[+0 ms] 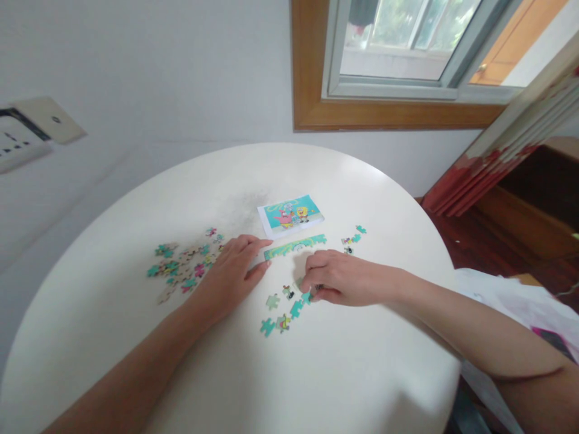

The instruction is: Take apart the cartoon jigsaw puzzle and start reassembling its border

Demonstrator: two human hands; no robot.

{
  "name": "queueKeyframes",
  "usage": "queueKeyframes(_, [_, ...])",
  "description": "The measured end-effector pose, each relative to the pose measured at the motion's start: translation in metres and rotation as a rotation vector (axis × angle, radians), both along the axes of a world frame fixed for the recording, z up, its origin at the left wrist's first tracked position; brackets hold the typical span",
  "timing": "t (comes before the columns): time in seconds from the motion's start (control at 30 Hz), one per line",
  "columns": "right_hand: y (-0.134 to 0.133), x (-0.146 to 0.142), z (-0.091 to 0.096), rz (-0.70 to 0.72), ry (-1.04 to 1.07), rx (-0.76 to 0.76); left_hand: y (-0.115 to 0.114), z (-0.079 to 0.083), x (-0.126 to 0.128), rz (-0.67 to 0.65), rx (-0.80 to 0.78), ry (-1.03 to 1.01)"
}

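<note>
My left hand (234,269) lies flat on the round white table (316,374), fingers stretched toward the left end of a joined strip of teal puzzle pieces (295,245). My right hand (340,277) is curled just below that strip, its fingertips pinching a small teal puzzle piece (307,296) against the tabletop. Several loose pieces (283,310) lie just left of and below that hand. A pile of loose pieces (183,268) sits left of my left hand. A small reference picture card (291,215) lies beyond the strip.
A few more pieces (353,238) lie right of the strip. A wood-framed window (398,66) is behind the table. Red-edged boards (502,150) lean at the right above dark wooden furniture (534,211). A wall fixture (31,129) is at the left.
</note>
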State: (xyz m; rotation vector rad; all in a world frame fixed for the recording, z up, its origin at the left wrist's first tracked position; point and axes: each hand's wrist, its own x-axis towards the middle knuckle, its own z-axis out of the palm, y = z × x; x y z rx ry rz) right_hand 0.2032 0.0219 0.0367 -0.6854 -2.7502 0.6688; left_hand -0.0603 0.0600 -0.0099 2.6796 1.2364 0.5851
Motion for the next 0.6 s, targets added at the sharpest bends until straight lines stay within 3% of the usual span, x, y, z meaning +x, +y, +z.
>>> queueKeyframes(0.3, [0.001, 0.000, -0.003, 0.001, 0.122, -0.127, 0.000, 0.001, 0.001, 0.011, -0.021, -0.007])
queueKeyframes(0.6, [-0.004, -0.007, -0.011, 0.109, 0.192, -0.216, 0.000, 0.002, 0.001, 0.008, -0.011, -0.016])
